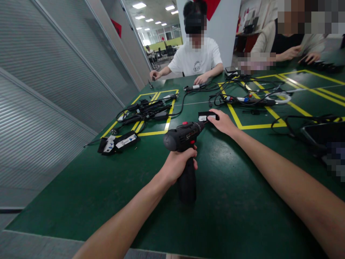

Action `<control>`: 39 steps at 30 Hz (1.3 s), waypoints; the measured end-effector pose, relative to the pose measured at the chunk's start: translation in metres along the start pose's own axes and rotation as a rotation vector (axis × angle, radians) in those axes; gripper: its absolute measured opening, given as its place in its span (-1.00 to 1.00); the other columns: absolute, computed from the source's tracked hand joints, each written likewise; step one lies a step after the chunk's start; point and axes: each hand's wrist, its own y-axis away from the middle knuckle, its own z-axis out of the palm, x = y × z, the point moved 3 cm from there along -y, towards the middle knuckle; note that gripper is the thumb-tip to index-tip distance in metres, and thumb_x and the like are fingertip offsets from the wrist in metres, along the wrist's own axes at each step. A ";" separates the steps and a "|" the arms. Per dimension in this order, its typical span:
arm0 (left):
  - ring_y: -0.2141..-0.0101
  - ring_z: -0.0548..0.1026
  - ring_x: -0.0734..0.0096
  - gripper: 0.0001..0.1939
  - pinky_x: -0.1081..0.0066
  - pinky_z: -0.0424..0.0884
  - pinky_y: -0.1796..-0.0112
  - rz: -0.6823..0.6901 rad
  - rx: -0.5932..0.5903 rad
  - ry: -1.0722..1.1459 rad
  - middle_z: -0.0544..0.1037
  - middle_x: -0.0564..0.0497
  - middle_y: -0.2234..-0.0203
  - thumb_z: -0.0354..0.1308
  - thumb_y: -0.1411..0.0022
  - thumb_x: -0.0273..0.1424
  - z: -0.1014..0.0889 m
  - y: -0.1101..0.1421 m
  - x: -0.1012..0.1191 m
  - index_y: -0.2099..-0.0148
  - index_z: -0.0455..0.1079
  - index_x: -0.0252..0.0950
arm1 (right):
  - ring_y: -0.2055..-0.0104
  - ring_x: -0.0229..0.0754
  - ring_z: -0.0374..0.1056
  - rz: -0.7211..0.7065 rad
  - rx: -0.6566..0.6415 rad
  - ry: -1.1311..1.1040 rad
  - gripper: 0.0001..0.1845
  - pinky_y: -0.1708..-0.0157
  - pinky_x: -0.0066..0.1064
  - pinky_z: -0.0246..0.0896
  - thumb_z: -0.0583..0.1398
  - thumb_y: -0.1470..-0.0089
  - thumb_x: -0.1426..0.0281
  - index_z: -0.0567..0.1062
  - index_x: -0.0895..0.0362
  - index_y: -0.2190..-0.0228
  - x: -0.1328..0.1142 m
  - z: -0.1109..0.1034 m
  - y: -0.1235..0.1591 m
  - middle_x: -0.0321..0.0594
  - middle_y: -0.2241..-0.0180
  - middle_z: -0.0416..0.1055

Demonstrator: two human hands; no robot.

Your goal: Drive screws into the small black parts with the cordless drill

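Note:
My left hand [179,163] is wrapped round the handle of a black cordless drill [184,136] with red buttons. The drill points forward and to the right, its chuck close to a small black box-like part [204,116] with a white label. My right hand [221,121] grips that part at its right end, against the green table [151,190]. Whether the drill's tip touches the part, I cannot tell. To the left lie two more black pieces with white labels [126,139].
Black cables and tools [147,110] lie in a heap inside yellow tape lines at the left. Black rod-like tools [250,100] and cables are at the right. A dark device [323,133] sits at the right edge. Across the table is a person in a white shirt [198,57]; another sits at right.

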 end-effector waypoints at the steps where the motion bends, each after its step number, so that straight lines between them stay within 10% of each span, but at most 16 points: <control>1: 0.59 0.43 0.52 -0.78 0.50 0.31 0.52 -0.002 0.000 0.000 0.44 0.03 0.46 0.16 -0.05 -0.38 0.000 0.000 0.000 0.22 0.37 -0.35 | 0.01 0.01 0.39 -0.001 0.002 -0.001 -0.52 -0.03 -0.16 0.25 0.16 -0.12 0.24 0.46 0.12 -0.05 0.000 0.000 0.000 -0.06 0.00 0.44; 39: 0.60 0.43 0.48 -0.75 0.49 0.31 0.52 -0.037 0.032 -0.005 0.46 0.03 0.53 0.18 -0.01 -0.37 0.000 0.002 0.003 0.22 0.38 -0.35 | 0.00 0.03 0.38 -0.002 -0.002 -0.008 -0.52 -0.03 -0.15 0.24 0.16 -0.12 0.22 0.46 0.12 -0.05 0.001 0.000 0.001 -0.06 0.00 0.44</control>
